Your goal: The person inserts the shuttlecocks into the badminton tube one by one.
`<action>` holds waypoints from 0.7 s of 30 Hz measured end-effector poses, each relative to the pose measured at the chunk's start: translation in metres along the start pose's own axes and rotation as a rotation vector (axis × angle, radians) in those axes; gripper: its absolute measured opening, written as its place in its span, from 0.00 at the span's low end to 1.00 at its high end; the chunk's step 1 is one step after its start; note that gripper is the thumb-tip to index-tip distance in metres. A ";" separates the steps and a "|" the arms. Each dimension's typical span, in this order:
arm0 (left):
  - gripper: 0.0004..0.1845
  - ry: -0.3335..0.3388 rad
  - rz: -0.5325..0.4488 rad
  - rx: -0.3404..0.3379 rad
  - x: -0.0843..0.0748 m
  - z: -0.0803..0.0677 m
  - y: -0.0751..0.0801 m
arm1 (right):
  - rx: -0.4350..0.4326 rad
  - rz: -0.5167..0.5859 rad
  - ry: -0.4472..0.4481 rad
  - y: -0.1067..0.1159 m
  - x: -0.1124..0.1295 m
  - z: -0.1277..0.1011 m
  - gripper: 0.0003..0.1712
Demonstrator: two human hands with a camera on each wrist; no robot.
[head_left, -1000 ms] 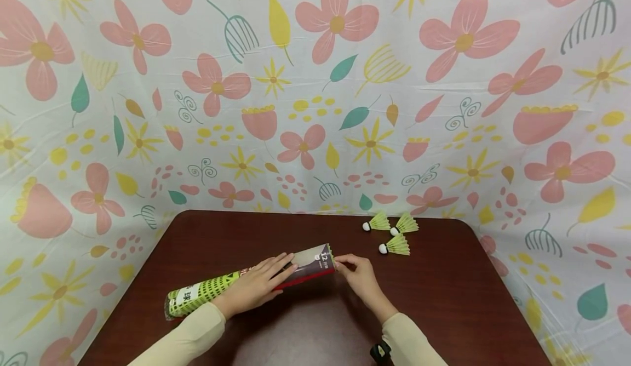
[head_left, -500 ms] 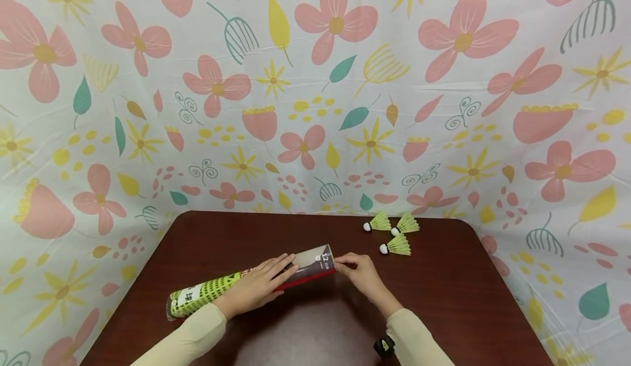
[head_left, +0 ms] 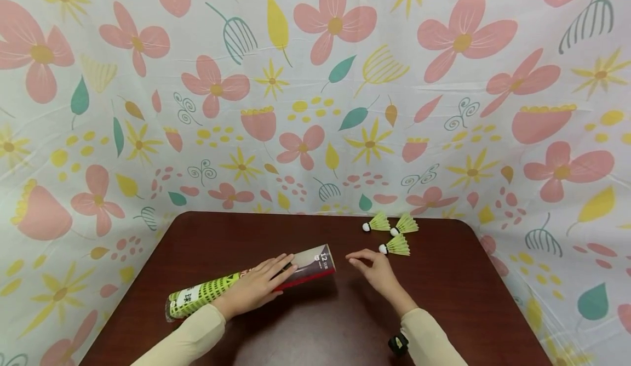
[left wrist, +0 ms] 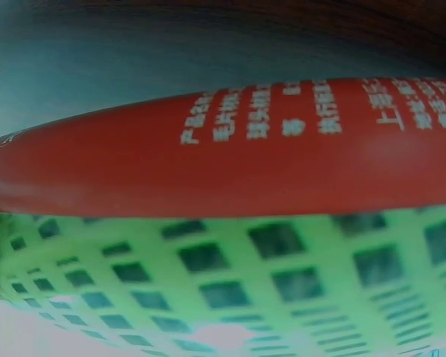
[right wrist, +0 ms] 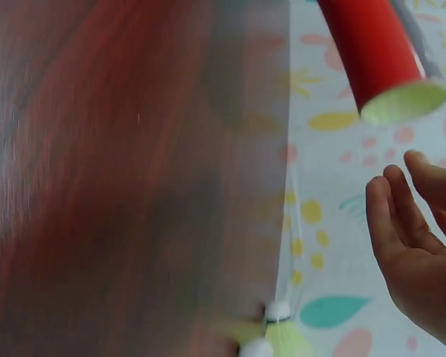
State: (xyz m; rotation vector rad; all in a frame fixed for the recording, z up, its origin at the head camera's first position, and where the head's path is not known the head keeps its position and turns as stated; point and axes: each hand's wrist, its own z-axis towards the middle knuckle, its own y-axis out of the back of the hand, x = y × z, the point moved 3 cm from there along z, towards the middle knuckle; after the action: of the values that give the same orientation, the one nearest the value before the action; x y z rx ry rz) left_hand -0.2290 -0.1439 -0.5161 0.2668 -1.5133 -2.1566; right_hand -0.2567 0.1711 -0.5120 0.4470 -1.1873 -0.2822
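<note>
- Green-and-red shuttlecock tube (head_left: 251, 281) lies on the table (head_left: 443, 295) under the flat-fingered left hand (head_left: 256, 286).
- Right hand (head_left: 374, 270), empty and loosely spread, hovers between the tube's open mouth and the nearest shuttlecock (head_left: 395, 245).
- Risk: light pressing could let the tube roll.

A dark reddish-brown desk (head_left: 458, 300) with rounded corners carries the scene. Behind it and to both sides hangs a white cloth backdrop (head_left: 315, 81) printed with pink flowers, yellow star-shaped blooms, teal leaves and yellow dots; it drapes down past the desk's far edge and along its left and right edges. Creases show in the cloth where it folds at the back corners. In the right wrist view the desk's wood grain is blurred
</note>
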 end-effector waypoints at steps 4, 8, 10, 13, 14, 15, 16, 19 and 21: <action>0.49 0.006 0.003 0.002 0.000 -0.001 0.000 | -0.090 -0.091 0.004 0.020 -0.012 0.002 0.09; 0.48 0.010 -0.001 -0.001 0.000 -0.002 0.000 | -0.171 -0.166 -0.003 0.042 -0.024 0.003 0.11; 0.48 0.011 -0.001 -0.003 0.000 -0.003 0.000 | -0.207 -0.177 -0.016 0.052 -0.030 0.003 0.12; 0.47 0.012 0.002 -0.001 0.001 -0.003 0.000 | -0.259 -0.193 -0.049 0.064 -0.042 0.002 0.15; 0.47 0.013 0.001 0.001 0.001 -0.004 0.000 | -0.276 -0.197 -0.065 0.068 -0.046 0.002 0.15; 0.48 0.014 0.003 0.003 0.001 -0.004 0.000 | -0.292 -0.201 -0.079 0.071 -0.050 0.002 0.16; 0.48 0.015 0.002 0.004 0.001 -0.004 0.000 | -0.305 -0.205 -0.097 0.074 -0.054 0.001 0.17; 0.48 0.019 0.002 0.005 0.001 -0.005 0.000 | -0.323 -0.196 -0.158 0.080 -0.065 -0.001 0.19; 0.48 0.018 0.000 0.001 0.001 -0.005 0.000 | -0.319 -0.183 -0.198 0.083 -0.070 -0.002 0.22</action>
State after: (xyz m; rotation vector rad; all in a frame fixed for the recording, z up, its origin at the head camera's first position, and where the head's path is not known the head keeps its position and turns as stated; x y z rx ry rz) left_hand -0.2280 -0.1490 -0.5177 0.2853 -1.5042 -2.1477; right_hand -0.2812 0.2754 -0.5313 0.2516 -1.2683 -0.6759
